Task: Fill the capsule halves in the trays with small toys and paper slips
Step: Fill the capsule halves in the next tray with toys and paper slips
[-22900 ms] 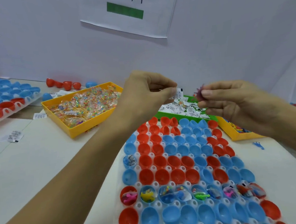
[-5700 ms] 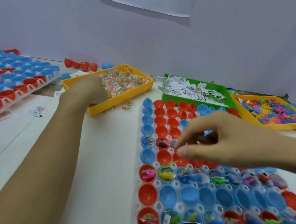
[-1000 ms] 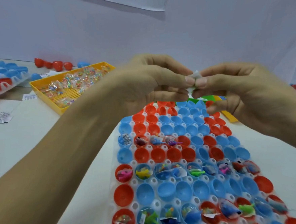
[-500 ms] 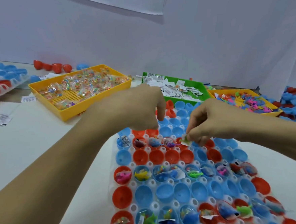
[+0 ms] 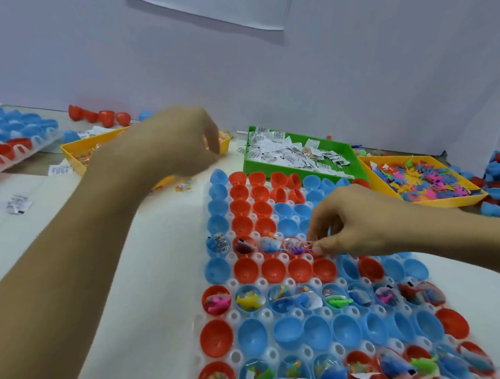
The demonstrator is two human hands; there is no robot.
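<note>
Purple toy (image 5: pixel 298 248) pinched by right hand (image 5: pixel 355 226) to seat it in capsule row; left hand (image 5: pixel 180 141), blurred, grip unclear, over bead tray (image 5: pixel 73 148) for refill.

Both forearms bare to the frame edge; left hand (image 5: pixel 180 141) and right hand (image 5: pixel 355 226) ungloved, apparently without rings.

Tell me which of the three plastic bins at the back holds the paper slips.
The green plastic bin in the middle: it holds white printed slips, while the yellow bins either side hold wrapped bead packets and small colourful toys.
</note>
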